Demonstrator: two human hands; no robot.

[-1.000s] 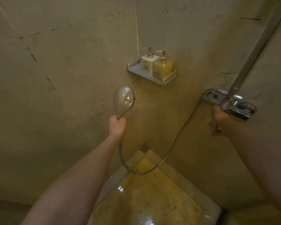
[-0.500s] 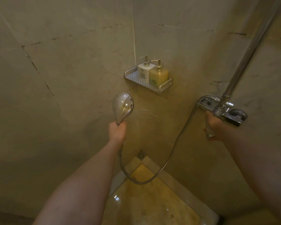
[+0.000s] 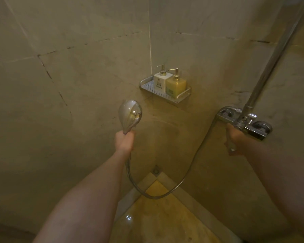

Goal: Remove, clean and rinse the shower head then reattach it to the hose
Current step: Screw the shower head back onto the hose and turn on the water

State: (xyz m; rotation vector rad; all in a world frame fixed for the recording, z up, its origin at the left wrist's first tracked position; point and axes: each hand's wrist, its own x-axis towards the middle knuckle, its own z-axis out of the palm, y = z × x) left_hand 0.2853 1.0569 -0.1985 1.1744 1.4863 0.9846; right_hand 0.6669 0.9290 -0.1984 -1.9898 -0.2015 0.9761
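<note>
Two hands busy: left hand (image 3: 124,140) fisted round the head (image 3: 130,114), right hand (image 3: 234,139) wrapped on the tap lever (image 3: 229,143). Opening it risks spray on the wall.

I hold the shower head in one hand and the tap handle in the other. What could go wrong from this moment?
1. The shower head points at the wall, its back toward you; if the right hand opens the tap handle, water could bounce off the wall onto you.
2. The floor looks wet and shiny, so slipping is possible.
3. The hose hangs in a low loop and might snag as the left hand moves.
</note>
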